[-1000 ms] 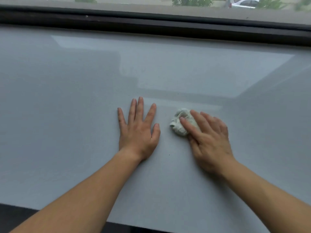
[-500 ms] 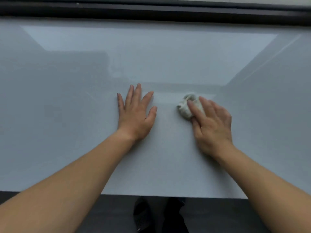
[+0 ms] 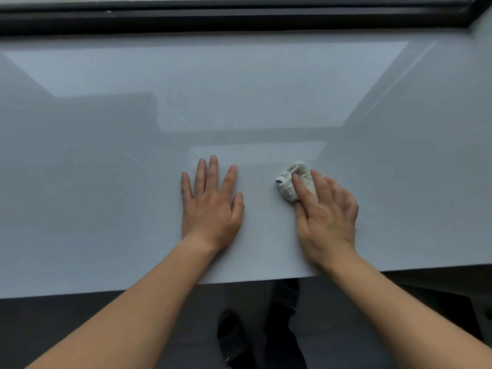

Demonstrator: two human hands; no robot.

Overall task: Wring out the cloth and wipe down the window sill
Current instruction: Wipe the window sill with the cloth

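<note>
A small crumpled pale cloth [image 3: 288, 182] lies on the wide glossy grey window sill [image 3: 106, 182], right of centre. My right hand [image 3: 327, 217] lies on top of the cloth, its fingers pressing it flat against the sill; the near half of the cloth is hidden under them. To the left, my left hand [image 3: 211, 206] rests palm down on the bare sill with fingers spread, a hand's width away from the cloth and holding nothing.
The dark window frame [image 3: 239, 17] runs along the far side of the sill. The sill's front edge [image 3: 80, 295] is close to my wrists. Below it are a dark floor and my dark shoe [image 3: 231, 339].
The right hand has slid the cloth to the right, widening its gap from the left hand. The camera has tilted down, so more of the floor shows.
</note>
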